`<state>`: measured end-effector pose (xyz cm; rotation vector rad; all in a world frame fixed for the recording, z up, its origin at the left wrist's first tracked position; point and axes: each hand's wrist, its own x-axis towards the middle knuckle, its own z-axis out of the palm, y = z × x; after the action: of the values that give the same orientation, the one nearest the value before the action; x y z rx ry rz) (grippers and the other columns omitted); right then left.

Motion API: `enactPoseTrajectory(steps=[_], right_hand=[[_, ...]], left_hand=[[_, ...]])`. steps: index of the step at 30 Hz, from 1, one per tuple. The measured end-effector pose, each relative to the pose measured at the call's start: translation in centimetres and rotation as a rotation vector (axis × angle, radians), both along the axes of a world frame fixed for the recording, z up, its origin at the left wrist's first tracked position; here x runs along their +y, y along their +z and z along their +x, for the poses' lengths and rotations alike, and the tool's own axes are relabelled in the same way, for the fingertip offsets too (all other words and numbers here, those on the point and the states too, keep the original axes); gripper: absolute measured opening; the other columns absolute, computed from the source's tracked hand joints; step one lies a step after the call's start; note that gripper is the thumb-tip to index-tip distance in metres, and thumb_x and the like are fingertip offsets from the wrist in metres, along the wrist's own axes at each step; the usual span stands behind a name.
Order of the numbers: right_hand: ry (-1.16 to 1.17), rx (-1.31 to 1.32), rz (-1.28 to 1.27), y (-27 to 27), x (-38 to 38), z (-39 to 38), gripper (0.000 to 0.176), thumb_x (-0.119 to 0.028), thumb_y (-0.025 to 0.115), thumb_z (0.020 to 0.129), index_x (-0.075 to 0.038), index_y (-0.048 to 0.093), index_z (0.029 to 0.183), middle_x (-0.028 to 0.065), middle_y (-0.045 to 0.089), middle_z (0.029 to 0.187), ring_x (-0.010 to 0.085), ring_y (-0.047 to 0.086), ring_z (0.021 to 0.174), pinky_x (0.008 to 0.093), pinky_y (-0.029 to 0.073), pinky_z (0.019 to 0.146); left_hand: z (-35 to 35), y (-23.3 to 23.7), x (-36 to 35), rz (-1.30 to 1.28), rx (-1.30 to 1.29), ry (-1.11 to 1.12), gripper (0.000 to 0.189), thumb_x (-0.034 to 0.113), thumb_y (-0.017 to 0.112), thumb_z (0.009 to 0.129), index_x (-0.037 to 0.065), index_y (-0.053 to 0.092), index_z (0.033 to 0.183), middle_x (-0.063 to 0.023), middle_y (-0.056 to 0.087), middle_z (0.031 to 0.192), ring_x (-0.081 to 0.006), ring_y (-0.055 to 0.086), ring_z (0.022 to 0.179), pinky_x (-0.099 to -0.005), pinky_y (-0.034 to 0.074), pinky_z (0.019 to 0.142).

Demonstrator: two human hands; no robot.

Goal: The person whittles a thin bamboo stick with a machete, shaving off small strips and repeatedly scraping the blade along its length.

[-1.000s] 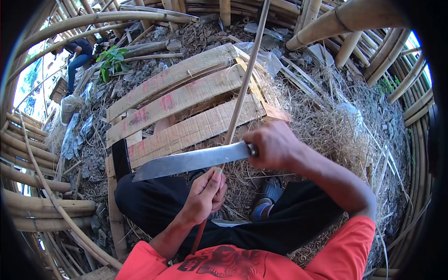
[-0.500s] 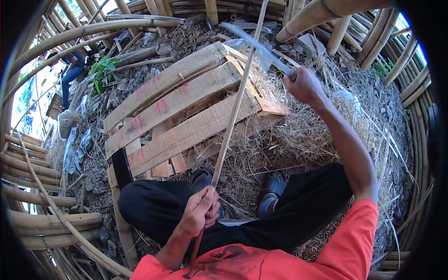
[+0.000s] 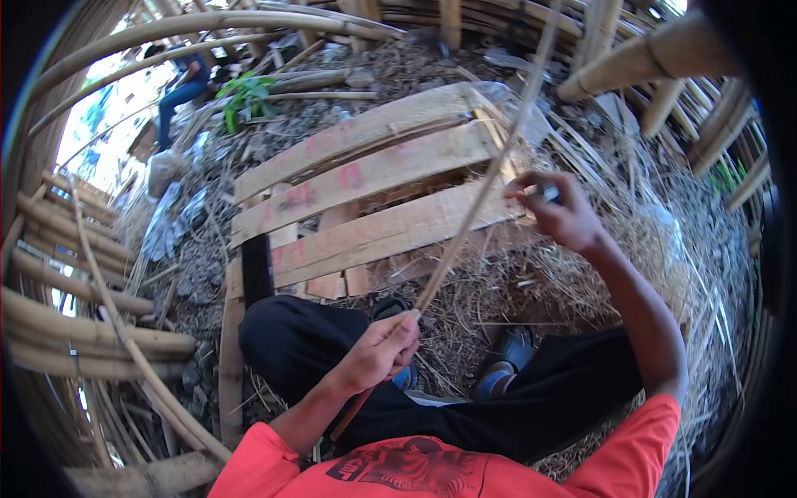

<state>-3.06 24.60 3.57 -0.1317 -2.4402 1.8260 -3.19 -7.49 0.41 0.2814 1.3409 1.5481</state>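
The grip of the left hand (image 3: 378,353) is clenching around the lower end of a long, thin bamboo strip (image 3: 462,228), thumb and fingers pinching it just above the lap. A short reddish length is poking out below the fist toward the orange shirt (image 3: 398,473). From that grip the strip is rising up and to the right, crossing over the wooden pallet (image 3: 374,174) and running out of the top of the picture. The grip of the right hand (image 3: 563,217) is closing tightly around a dark handle (image 3: 549,193), up and to the right of the left grip and well apart from it. It is sitting just beside the strip, though I cannot tell whether it is touching it, and the blade is not showing. Below the two grips the person's legs in black trousers (image 3: 315,349) are folding across the ground, with a blue sandal (image 3: 510,358) lying to the right of the left grip. Dry shavings (image 3: 618,274) are covering the ground under the right forearm. Well to the left of the left grip, bamboo poles (image 3: 75,332) are lying stacked. Far above it, beyond the pallet, another person (image 3: 178,87) is bending beside a green plant (image 3: 245,91).
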Motion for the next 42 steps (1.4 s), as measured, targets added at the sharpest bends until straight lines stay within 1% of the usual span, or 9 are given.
enactPoseTrajectory(steps=[3, 12, 15, 19, 23, 30, 35, 39, 42], right_hand=[[-0.123, 0.003, -0.539, 1.4, -0.1, -0.2, 0.025, -0.029, 0.062, 0.092, -0.005, 0.065, 0.095, -0.0079, 0.040, 0.053, 0.0019, 0.032, 0.042, 0.0209, 0.024, 0.041], [0.050, -0.176, -0.232, 0.7, -5.1, 1.3, 0.034, -0.034, 0.065, 0.090, -0.002, 0.064, 0.081, -0.0059, 0.047, 0.054, 0.0036, 0.040, 0.043, 0.0237, 0.031, 0.041], [0.253, -0.176, 0.065, 1.6, -6.3, 1.6, 0.042, -0.042, 0.066, 0.088, -0.001, 0.064, 0.079, -0.0056, 0.047, 0.053, 0.0064, 0.042, 0.045, 0.0274, 0.034, 0.043], [0.488, 0.186, 0.661, 2.3, -5.8, 2.4, 0.038, -0.042, 0.073, 0.078, -0.005, 0.063, 0.076, 0.0060, 0.057, 0.055, 0.0261, 0.057, 0.047, 0.0386, 0.043, 0.048], [0.405, 0.113, 1.058, 1.0, -6.4, 3.6, 0.023, -0.032, 0.070, 0.077, -0.009, 0.063, 0.075, 0.0057, 0.059, 0.055, 0.0298, 0.059, 0.050, 0.0405, 0.046, 0.049], [-0.245, -0.199, 0.900, 0.3, 1.1, 0.6, 0.010, -0.011, 0.062, 0.081, -0.005, 0.069, 0.078, 0.0079, 0.062, 0.056, 0.0117, 0.058, 0.043, 0.0302, 0.049, 0.045], [0.240, 0.247, 0.976, 1.0, -2.9, 3.0, 0.011, -0.017, 0.064, 0.076, -0.012, 0.062, 0.066, 0.0050, 0.056, 0.051, 0.0174, 0.056, 0.045, 0.0335, 0.050, 0.047], [-0.349, -0.189, 0.800, -0.7, 3.9, -0.2, 0.023, -0.015, 0.060, 0.086, -0.007, 0.060, 0.064, 0.0029, 0.052, 0.047, 0.0103, 0.047, 0.040, 0.0294, 0.041, 0.041], [-0.385, -0.096, 0.811, -0.4, 4.0, 0.9, 0.021, -0.015, 0.061, 0.085, -0.004, 0.064, 0.068, 0.0060, 0.057, 0.049, 0.0129, 0.051, 0.041, 0.0309, 0.044, 0.043]], left_hand=[[0.8, -0.7, -1.0, -0.005, 0.098, -0.074, 0.036, 0.042, 0.037, 0.102, 0.012, 0.040, 0.081, 0.0056, 0.031, 0.061, -0.0024, 0.026, 0.048, -0.0186, 0.023, 0.041], [2.4, -0.3, -3.0, -0.086, 0.147, -0.040, 0.036, 0.040, 0.035, 0.102, 0.010, 0.043, 0.085, 0.0043, 0.039, 0.065, -0.0022, 0.032, 0.051, -0.0184, 0.027, 0.044], [2.6, -0.7, -1.9, -0.050, 0.212, 0.049, 0.036, 0.039, 0.034, 0.103, 0.010, 0.043, 0.085, 0.0051, 0.036, 0.064, -0.0023, 0.030, 0.050, -0.0188, 0.026, 0.044], [2.4, -0.6, -1.8, 0.007, 0.148, 0.100, 0.035, 0.038, 0.033, 0.103, 0.010, 0.043, 0.084, 0.0062, 0.031, 0.064, -0.0023, 0.027, 0.050, -0.0191, 0.023, 0.043], [2.8, -1.0, -2.1, 0.037, 0.059, 0.095, 0.035, 0.038, 0.034, 0.103, 0.011, 0.041, 0.082, 0.0065, 0.030, 0.062, -0.0024, 0.025, 0.048, -0.0191, 0.021, 0.041], [4.7, -0.8, -2.5, 0.051, -0.079, 0.076, 0.037, 0.040, 0.034, 0.103, 0.012, 0.039, 0.078, 0.0058, 0.030, 0.059, -0.0034, 0.024, 0.045, -0.0202, 0.021, 0.039], [4.8, -1.0, -1.8, 0.102, -0.110, 0.029, 0.038, 0.041, 0.035, 0.102, 0.012, 0.039, 0.077, 0.0058, 0.030, 0.058, -0.0036, 0.025, 0.044, -0.0203, 0.020, 0.038], [4.2, -0.6, -2.6, 0.104, -0.195, 0.074, 0.039, 0.042, 0.036, 0.102, 0.013, 0.037, 0.076, 0.0059, 0.029, 0.057, -0.0032, 0.024, 0.043, -0.0205, 0.019, 0.038], [4.8, -2.3, -2.9, 0.082, -0.212, 0.060, 0.036, 0.040, 0.034, 0.103, 0.013, 0.039, 0.079, 0.0062, 0.031, 0.057, -0.0028, 0.025, 0.042, -0.0192, 0.021, 0.037]])
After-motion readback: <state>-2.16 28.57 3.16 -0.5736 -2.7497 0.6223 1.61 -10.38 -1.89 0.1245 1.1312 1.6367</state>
